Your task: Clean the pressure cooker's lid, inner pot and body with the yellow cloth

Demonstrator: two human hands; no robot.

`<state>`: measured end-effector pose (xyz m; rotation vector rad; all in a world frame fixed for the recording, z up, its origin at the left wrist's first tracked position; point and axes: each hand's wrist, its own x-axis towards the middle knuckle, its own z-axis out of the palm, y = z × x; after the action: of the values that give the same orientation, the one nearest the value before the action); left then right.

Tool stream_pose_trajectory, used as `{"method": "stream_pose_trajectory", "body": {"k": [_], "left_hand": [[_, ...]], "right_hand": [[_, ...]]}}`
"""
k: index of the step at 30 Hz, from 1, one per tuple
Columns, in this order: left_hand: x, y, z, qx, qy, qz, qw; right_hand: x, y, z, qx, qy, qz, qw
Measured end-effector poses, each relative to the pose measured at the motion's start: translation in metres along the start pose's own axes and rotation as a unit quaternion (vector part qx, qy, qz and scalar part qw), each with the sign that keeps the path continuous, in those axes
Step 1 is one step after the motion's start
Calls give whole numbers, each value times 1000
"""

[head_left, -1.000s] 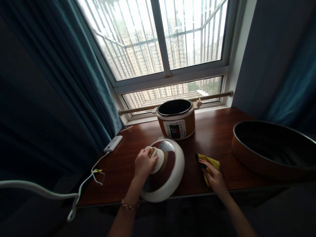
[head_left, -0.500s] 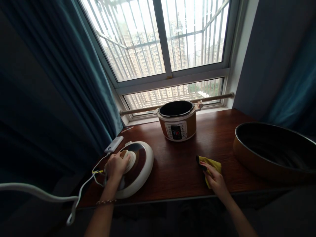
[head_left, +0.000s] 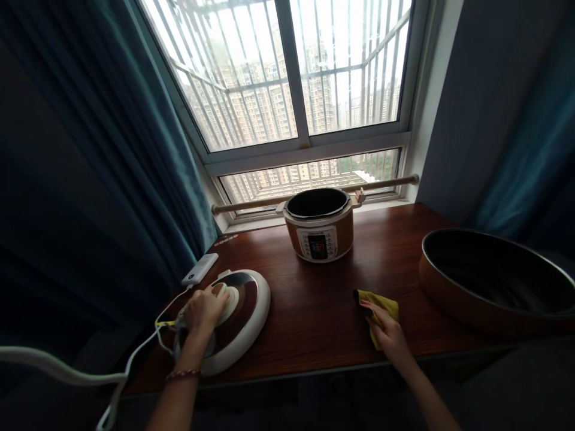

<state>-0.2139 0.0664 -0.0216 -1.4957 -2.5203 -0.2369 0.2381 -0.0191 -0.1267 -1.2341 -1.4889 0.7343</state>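
Observation:
My left hand point(head_left: 202, 310) is closed around the knob of a round cooker lid point(head_left: 245, 317), white-rimmed with a dark glossy top, which lies on the left part of the wooden table point(head_left: 314, 305). My right hand point(head_left: 387, 330) rests with fingers pressed on a yellow cloth point(head_left: 381, 304) near the table's front edge. An open electric pressure cooker point(head_left: 318, 224), brown and cream with a control panel, stands at the back by the window.
A large dark round basin point(head_left: 494, 281) fills the table's right side. A white power bank point(head_left: 200, 269) with a white cable point(head_left: 135, 359) lies at the left edge. Teal curtains hang on both sides; a wooden rod point(head_left: 269, 197) runs along the sill.
My left hand has carried the lid from the table's middle front to the left side, beside the power bank. My right hand has stayed on the cloth.

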Motion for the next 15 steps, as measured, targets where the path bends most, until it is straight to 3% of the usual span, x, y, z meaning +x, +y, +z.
{"method": "stream_pose_trajectory", "body": {"k": [6, 10, 13, 15], "left_hand": [[0, 3, 8, -1, -11, 16, 1000], [3, 2, 11, -1, -16, 14, 1000], [7, -1, 15, 2, -15, 18, 1000], [10, -2, 19, 5, -18, 18, 1000]], "right_hand": [[-1, 4, 2, 15, 74, 41, 996], [-2, -1, 0, 92, 114, 135, 980], [0, -6, -6, 227, 135, 237, 935], [10, -8, -17, 319, 163, 264, 895]]}}
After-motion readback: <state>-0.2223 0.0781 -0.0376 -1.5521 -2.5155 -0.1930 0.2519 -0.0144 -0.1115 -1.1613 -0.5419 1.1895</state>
